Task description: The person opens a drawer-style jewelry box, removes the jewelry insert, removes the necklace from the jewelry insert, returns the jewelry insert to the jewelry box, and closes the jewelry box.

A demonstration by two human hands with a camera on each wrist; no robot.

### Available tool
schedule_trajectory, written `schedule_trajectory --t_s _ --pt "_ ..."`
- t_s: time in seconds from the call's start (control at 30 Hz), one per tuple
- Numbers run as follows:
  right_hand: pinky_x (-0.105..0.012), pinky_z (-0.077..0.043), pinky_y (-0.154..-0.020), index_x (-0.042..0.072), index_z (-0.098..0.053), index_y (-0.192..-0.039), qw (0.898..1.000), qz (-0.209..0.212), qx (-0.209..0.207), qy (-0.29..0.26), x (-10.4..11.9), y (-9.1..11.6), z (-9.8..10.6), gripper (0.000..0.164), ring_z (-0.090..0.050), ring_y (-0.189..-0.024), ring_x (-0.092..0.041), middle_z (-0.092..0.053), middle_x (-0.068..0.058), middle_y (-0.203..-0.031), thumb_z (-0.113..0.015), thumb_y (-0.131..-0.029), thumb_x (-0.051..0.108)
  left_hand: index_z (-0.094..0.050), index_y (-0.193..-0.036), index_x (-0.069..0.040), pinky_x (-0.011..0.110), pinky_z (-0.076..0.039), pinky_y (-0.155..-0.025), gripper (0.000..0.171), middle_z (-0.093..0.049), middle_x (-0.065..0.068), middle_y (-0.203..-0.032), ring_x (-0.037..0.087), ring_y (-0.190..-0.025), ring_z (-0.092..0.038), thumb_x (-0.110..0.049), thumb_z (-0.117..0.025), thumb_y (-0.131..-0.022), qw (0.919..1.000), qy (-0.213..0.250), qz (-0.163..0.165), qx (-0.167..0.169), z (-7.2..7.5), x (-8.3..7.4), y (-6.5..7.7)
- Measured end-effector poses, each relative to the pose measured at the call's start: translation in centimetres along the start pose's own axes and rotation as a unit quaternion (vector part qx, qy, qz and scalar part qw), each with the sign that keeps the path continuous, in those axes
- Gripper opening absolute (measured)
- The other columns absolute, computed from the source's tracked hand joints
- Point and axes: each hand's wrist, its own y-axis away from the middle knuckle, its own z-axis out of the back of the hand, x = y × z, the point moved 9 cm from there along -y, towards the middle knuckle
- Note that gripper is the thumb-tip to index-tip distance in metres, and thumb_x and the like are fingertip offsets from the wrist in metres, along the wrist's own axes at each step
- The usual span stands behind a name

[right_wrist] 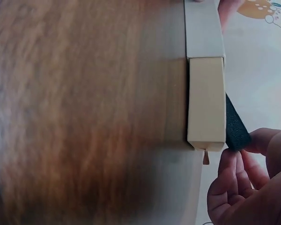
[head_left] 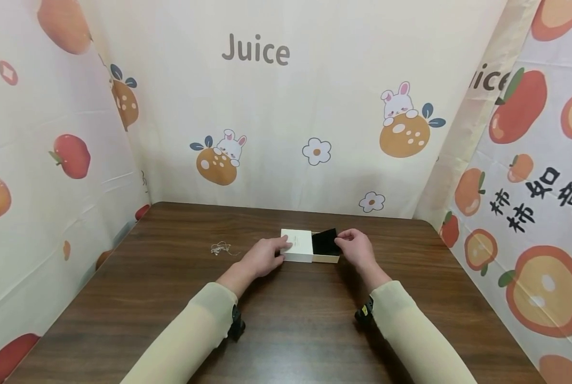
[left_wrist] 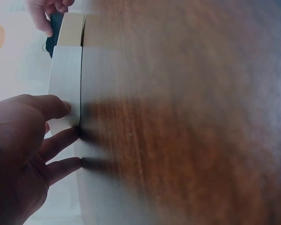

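Observation:
A small white drawer box (head_left: 298, 246) lies on the table, its cream inner tray (right_wrist: 207, 101) slid partway out to the right. My left hand (head_left: 265, 257) grips the left end of the white sleeve, thumb and fingers around it. Over the tray, a black foam pad (head_left: 324, 242) is tilted, its right side raised out of the tray. My right hand (head_left: 358, 248) pinches that raised edge between thumb and fingers. A small ribbon tab (right_wrist: 206, 157) sticks out from the tray's end. What lies beneath the pad is hidden.
A thin silver chain (head_left: 221, 248) lies loosely heaped on the brown wooden table (head_left: 171, 298), left of the box. Fruit-printed curtains (head_left: 267, 106) hang behind the table and along both sides.

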Motion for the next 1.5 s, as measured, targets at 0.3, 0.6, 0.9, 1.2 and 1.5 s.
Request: schedule_trajectory --t_s 0.3,0.6,0.9,1.2,1.5 --pt "-0.047 -0.055 -0.094 0.000 -0.063 -0.129 0.998 -0.029 0.021 0.055 -1.0 -0.3 -1.1 0.036 -0.061 -0.110 -0.036 -0.067 -0.024 -0.128 -0.073 -0.106 0.025 -0.071 -0.146 -0.009 0.048 -0.051 -0.122 0.040 -0.054 0.014 -0.167 0.032 -0.150 -0.058 -0.007 -0.071 -0.106 1.0000 0.002 0.002 0.002 0.0 -0.1 -0.1" --pt "-0.048 -0.055 -0.096 -0.003 -0.062 -0.133 0.996 -0.030 0.037 0.069 -1.5 -0.3 -0.9 0.042 -0.060 -0.112 -0.037 -0.065 -0.025 -0.130 -0.066 -0.109 0.030 -0.071 -0.147 -0.009 0.049 -0.051 -0.121 0.042 -0.054 0.015 -0.167 0.033 -0.150 -0.059 -0.007 -0.071 -0.105 1.0000 0.003 0.001 0.002 -0.4 0.0 -0.1" --pt "-0.030 -0.052 -0.070 0.000 -0.074 -0.127 0.996 -0.013 0.064 0.065 -2.1 -0.3 0.0 0.028 -0.064 -0.086 -0.024 -0.071 -0.015 -0.102 -0.060 -0.112 0.019 -0.070 -0.148 -0.009 0.049 -0.051 -0.122 0.042 -0.054 0.014 -0.167 0.033 -0.150 -0.058 -0.007 -0.072 -0.106 1.0000 -0.002 0.008 0.005 -0.3 0.1 0.0" --pt "-0.028 -0.050 -0.068 0.000 -0.081 -0.114 0.993 0.020 0.058 0.097 -2.1 -1.0 -0.5 0.022 -0.065 -0.082 -0.022 -0.075 -0.012 -0.095 -0.067 -0.107 0.015 -0.071 -0.147 -0.009 0.050 -0.049 -0.123 0.041 -0.053 0.014 -0.168 0.034 -0.151 -0.057 -0.007 -0.071 -0.106 0.9999 0.001 0.014 0.005 -0.4 0.1 0.0" --pt "-0.028 -0.049 -0.067 0.001 -0.082 -0.108 0.990 0.032 0.040 0.130 -1.7 -1.1 -0.6 0.021 -0.067 -0.078 -0.021 -0.075 -0.010 -0.087 -0.067 -0.106 0.015 -0.071 -0.148 -0.010 0.049 -0.049 -0.123 0.042 -0.053 0.014 -0.168 0.034 -0.151 -0.057 -0.008 -0.071 -0.106 0.9999 -0.011 0.010 0.006 -0.5 0.2 -0.1"
